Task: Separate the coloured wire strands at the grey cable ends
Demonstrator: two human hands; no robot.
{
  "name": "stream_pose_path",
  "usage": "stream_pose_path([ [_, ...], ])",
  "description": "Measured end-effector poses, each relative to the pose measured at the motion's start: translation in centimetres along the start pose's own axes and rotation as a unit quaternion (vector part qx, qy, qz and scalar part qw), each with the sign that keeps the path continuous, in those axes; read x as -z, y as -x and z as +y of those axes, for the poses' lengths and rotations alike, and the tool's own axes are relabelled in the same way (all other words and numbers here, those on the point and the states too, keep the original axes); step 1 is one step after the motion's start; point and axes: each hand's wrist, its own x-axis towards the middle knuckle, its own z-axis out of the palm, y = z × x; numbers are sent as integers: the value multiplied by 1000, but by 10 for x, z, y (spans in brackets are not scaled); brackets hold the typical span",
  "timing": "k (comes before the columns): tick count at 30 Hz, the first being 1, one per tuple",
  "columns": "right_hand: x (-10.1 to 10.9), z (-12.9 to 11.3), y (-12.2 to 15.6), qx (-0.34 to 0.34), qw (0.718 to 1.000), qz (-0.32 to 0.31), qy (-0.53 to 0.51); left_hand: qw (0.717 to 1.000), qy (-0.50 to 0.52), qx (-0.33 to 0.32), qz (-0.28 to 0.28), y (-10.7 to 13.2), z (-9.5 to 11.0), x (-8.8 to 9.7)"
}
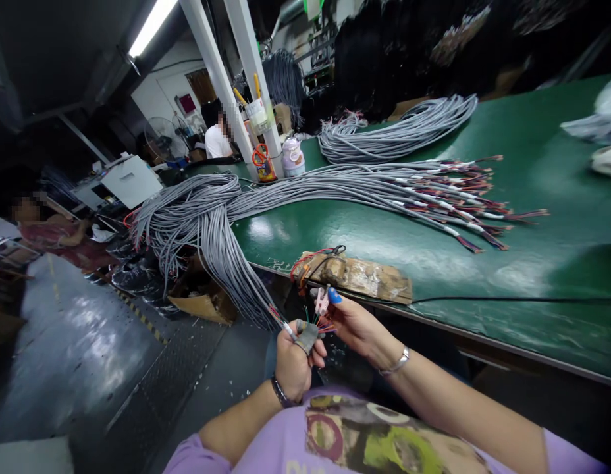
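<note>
At nine o'clock in the view, a seated person (49, 230) in a reddish top sits beside the dark, shiny floor (73, 355). Further in, toward eleven o'clock, another person (217, 139) in a white shirt sits behind a white pillar (221, 85). From about ten o'clock, a thick bundle of grey cables (197, 217) spills off the edge of the green table (532, 263) and hangs down toward the hands at six o'clock.

The left hand (293, 362) is clenched around the end of one grey cable (286, 327), with a grey wrap (306, 334) over the thumb; a dark band sits on its wrist. Thin coloured wires (321, 324) fan out of that cable end, between the two hands.

Just to the right, the right hand (357, 324) pinches a small pink tool (321, 301) against the wire tips, thumb and forefinger closed on it; the nail is painted blue and a silver bracelet (398, 361) circles the wrist.

Above the hands, at the table's near edge, lies a worn brown block (359, 275) with red wire scraps on its left end. At twelve o'clock a second coil of grey cable (399, 131) rests on the table. Toward two o'clock, the stripped cable ends (463, 197) of the long bundle spread across the green top, showing red and white leads.
</note>
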Motion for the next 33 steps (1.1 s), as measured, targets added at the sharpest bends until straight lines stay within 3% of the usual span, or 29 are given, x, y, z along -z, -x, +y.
stream_pose_path([
  [6,1,1,-2,-3,999,31,-9,1000,7,-1,-10,1,1,0],
  [20,-2,3,1,13,1000,4,0,999,-17,17,-26,0,0,-2],
  [28,1,2,2,-23,1000,8,-7,1000,-9,-3,-21,6,0,5],
  [33,5,3,-1,8,1000,14,20,1000,14,-8,-2,5,4,5],
])
